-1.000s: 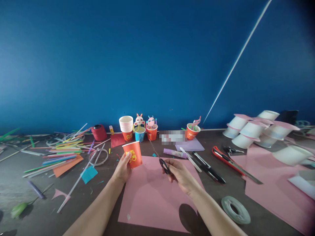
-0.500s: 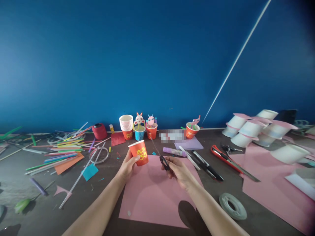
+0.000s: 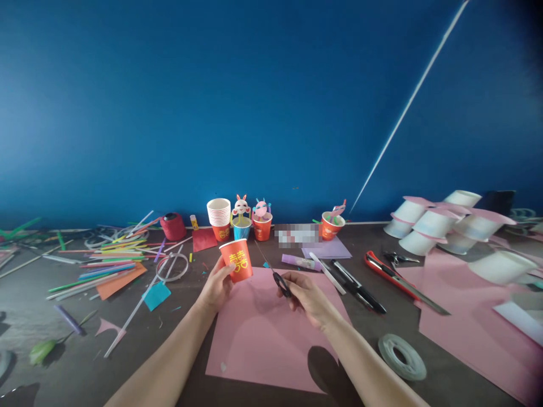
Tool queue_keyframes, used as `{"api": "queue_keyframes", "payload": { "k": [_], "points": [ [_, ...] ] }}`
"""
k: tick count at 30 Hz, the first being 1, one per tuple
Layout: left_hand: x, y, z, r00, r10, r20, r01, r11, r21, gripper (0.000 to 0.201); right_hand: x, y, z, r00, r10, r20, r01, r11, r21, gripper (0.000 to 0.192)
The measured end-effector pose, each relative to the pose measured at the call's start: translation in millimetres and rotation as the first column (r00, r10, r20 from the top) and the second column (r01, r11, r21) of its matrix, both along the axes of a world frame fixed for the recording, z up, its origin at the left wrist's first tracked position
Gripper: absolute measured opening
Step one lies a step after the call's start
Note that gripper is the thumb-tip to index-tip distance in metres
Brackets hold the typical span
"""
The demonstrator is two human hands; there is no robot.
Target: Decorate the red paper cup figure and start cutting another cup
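My left hand's red paper cup [image 3: 236, 259] with yellow characters, my right hand's black-handled scissors [image 3: 278, 276], pink paper sheet [image 3: 258, 339], deep blue wall [image 3: 254, 102], dark brown tabletop [image 3: 51, 328]

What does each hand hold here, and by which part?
The left hand grips the red paper cup by its side wall, near the base. The right hand holds the black scissors by their handle loops, with the blades pointing away.
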State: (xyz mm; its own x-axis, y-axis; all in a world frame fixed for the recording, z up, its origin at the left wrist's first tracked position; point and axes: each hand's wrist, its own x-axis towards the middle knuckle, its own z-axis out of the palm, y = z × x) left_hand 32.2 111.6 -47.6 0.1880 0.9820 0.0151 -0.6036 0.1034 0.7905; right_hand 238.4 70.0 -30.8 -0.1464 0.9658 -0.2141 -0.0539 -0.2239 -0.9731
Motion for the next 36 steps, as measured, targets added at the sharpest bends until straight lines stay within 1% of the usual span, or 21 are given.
{"api": "queue_keyframes", "payload": {
  "k": [4,7,10,13,15,17,20,22,25,27,29,30,33,36],
  "points": [
    [1,0,-1.6,0.996,0.074,-0.051,-0.07,0.995,0.064,0.034,0,-1,1.3,0.999,0.044,-0.014,-0.044,0.999,0.02,0.022],
    [2,0,-2.8,0.994,0.087,-0.061,-0.085,0.996,0.032,0.037,-1,-3,3.1,0.993,0.114,-0.017,-0.113,0.992,0.051,0.023],
    [2,1,-4.7,0.991,0.085,-0.102,-0.084,0.996,0.013,0.04,-3,-4,1.3,0.979,0.198,0.058,-0.201,0.977,0.07,0.025],
    [2,-1,-6.2,0.981,0.097,-0.169,-0.088,0.994,0.059,0.044,-5,-4,-5.4,0.961,0.222,0.162,-0.235,0.97,0.065,0.025],
    [3,-2,-6.1,0.983,0.089,-0.163,-0.074,0.993,0.093,0.044,-5,-3,-9.8,0.953,0.221,0.206,-0.238,0.969,0.065,0.025],
    [4,-3,-5.2,0.993,0.052,-0.105,-0.041,0.993,0.107,0.04,-6,-2,-11.4,0.95,0.216,0.228,-0.237,0.969,0.071,0.025],
    [4,-2,-4.0,0.999,0.029,-0.035,-0.026,0.995,0.092,0.037,-6,-3,-6.4,0.954,0.18,0.239,-0.207,0.974,0.091,0.025],
    [5,-1,-4.1,0.997,0.067,-0.029,-0.065,0.995,0.075,0.035,-5,-6,-0.6,0.969,0.164,0.184,-0.193,0.97,0.151,0.025],
    [5,0,-5.1,0.993,0.11,-0.052,-0.106,0.991,0.082,0.03,-5,-8,5.4,0.983,0.181,0.038,-0.185,0.947,0.262,0.028],
    [5,1,-5.5,0.991,0.11,-0.07,-0.102,0.989,0.111,0.028,-6,-9,6.3,0.983,0.174,0.054,-0.182,0.953,0.243,0.029],
    [6,1,-4.9,0.992,0.101,-0.069,-0.091,0.986,0.14,0.027,-6,-9,6.1,0.98,0.156,0.126,-0.176,0.969,0.173,0.029],
    [6,1,-4.3,0.994,0.093,-0.065,-0.082,0.986,0.148,0.027,-6,-8,6.0,0.978,0.162,0.132,-0.182,0.971,0.154,0.029],
    [6,0,-1.7,0.997,0.073,-0.037,-0.067,0.986,0.152,0.031,-7,-7,5.5,0.98,0.194,0.052,-0.2,0.964,0.173,0.028],
    [6,-2,1.5,0.999,0.046,0.017,-0.048,0.99,0.131,0.033,-7,-6,3.4,0.989,0.106,0.099,-0.119,0.982,0.144,0.029]
  ]
}}
